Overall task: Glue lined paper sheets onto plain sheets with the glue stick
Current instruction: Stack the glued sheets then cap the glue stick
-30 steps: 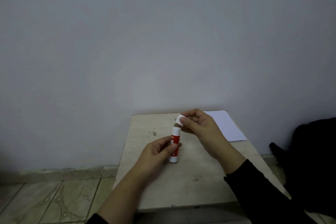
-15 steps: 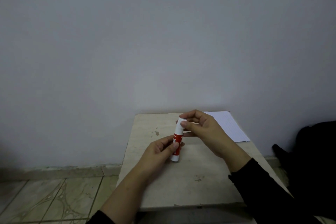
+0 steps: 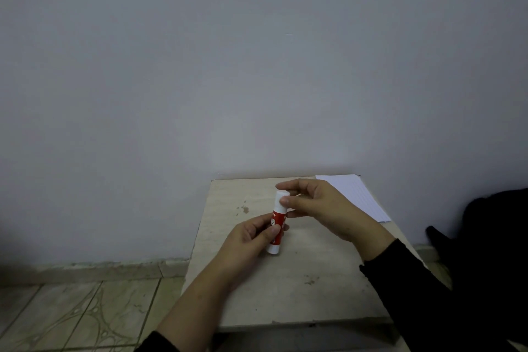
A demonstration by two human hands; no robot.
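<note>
Against a bare grey wall, over a pale stone tabletop (image 3: pixel 300 288), a glue stick (image 3: pixel 276 226) is gripped round its red barrel by the left hand (image 3: pixel 251 240) while the right hand (image 3: pixel 317 208) pinches its white cap; light, rigid, smooth plastic, best held mid-barrel. Lined sheets (image 3: pixel 357 194) lie far right.

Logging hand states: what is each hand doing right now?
Left hand: holds the glue stick by its red body.
Right hand: pinches the stick's white cap.
</note>
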